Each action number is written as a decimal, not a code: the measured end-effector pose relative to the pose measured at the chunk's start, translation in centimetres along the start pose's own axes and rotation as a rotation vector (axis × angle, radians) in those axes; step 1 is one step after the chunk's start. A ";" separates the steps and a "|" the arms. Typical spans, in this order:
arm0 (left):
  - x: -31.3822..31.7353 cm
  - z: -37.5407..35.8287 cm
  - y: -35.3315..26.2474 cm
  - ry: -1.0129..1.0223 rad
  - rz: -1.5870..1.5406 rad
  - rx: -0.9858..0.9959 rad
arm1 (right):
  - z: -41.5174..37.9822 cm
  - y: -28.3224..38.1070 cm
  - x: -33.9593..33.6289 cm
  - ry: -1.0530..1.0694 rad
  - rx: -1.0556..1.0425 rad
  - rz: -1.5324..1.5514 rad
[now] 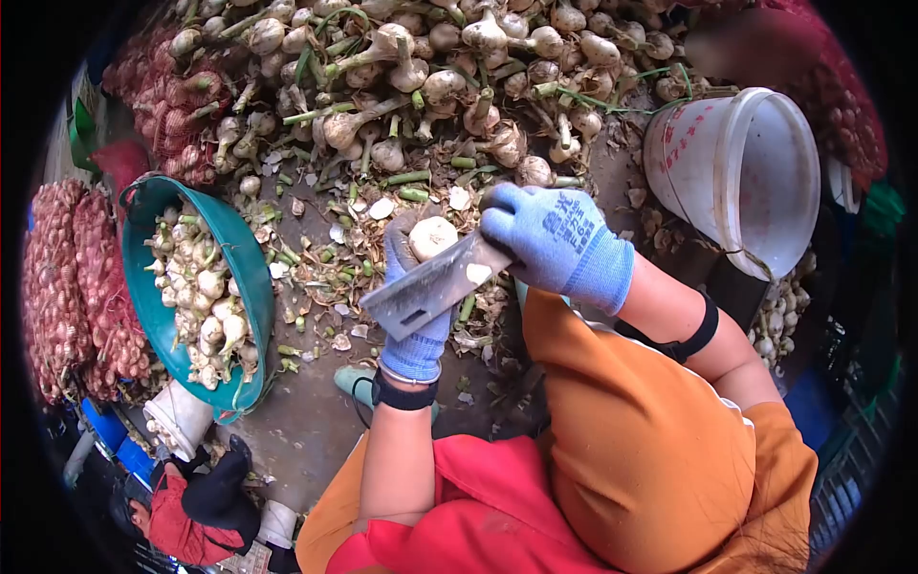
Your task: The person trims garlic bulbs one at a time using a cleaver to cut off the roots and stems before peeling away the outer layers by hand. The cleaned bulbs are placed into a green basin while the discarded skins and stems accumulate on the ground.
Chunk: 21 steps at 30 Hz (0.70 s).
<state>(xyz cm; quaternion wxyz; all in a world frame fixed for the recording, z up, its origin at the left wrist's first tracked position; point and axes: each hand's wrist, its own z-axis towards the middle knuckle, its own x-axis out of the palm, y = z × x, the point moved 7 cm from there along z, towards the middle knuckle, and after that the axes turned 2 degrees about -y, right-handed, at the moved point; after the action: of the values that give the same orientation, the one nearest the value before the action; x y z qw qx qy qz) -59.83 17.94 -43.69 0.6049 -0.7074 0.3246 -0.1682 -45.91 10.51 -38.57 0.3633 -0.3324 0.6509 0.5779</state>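
My left hand (398, 254), in a blue knit glove, is closed around a garlic bulb (432, 237) whose pale face points up. A broad cleaver (406, 295) lies across the front of that hand, partly hiding its palm and fingers. My right hand (553, 237), gloved the same way, grips the cleaver at its handle end. A small white piece (478, 274) sticks to the blade near the right fingers. Beneath both hands, cut stems and skins (335, 273) litter the ground.
A large heap of garlic with stems (421, 86) spreads ahead. To the left stands a teal tub (258, 325) holding trimmed bulbs, beside red net sacks (72, 287). A white bucket (684, 153) tilts at right. Another person (196, 512) sits at lower left.
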 end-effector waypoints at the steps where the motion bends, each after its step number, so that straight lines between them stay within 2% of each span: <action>1: 0.0 0.0 -1.0 0.004 -0.022 -0.042 | 0.0 0.1 0.0 0.001 -0.003 -0.004; 5: -0.2 -1.3 -0.5 -0.048 -0.045 -0.005 | 0.3 0.0 0.4 0.046 -0.038 -0.005; 7: 0.1 -2.3 3.0 0.077 -0.010 -0.174 | 0.6 -1.7 1.2 0.026 0.030 0.032; 9: 1.4 -3.1 -1.9 0.067 0.018 -0.218 | 0.2 -7.9 5.0 0.113 0.394 0.056; 11: 2.2 -3.8 -2.3 0.055 0.027 -0.032 | -0.3 -10.2 5.2 0.158 0.526 0.331; 12: 1.9 -2.2 -3.5 0.011 0.173 0.235 | -0.8 -8.7 5.3 0.192 0.704 0.793; 13: 1.7 -1.5 -5.2 -0.036 0.319 0.488 | -1.1 -5.5 2.9 0.228 0.829 1.001; 14: 1.2 -1.3 -5.7 -0.117 0.557 0.440 | -0.6 -4.6 4.8 0.145 0.657 1.211; 15: 0.9 -1.4 -5.1 -0.220 0.386 0.425 | 0.2 -3.9 6.3 0.080 0.466 1.408; 17: 1.0 -0.6 1.7 0.062 -0.419 -0.098 | 0.6 -2.4 4.5 0.134 0.472 1.328; 18: 0.2 -1.4 2.4 0.040 -0.511 -0.208 | 1.1 -1.2 1.9 0.048 0.293 0.895; 19: -0.2 -2.2 3.3 0.014 -0.605 -0.327 | 1.3 0.4 0.1 -0.148 -0.041 0.525; 21: -1.6 -2.8 -1.5 -0.077 -0.494 -0.264 | 1.2 -1.3 0.9 0.155 0.125 0.157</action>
<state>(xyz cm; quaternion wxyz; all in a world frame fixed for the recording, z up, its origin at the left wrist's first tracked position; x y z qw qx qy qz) -62.37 17.04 -41.41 0.4599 -0.8437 0.1383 -0.2398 -45.18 11.57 -40.12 0.2856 -0.3007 0.7356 0.5356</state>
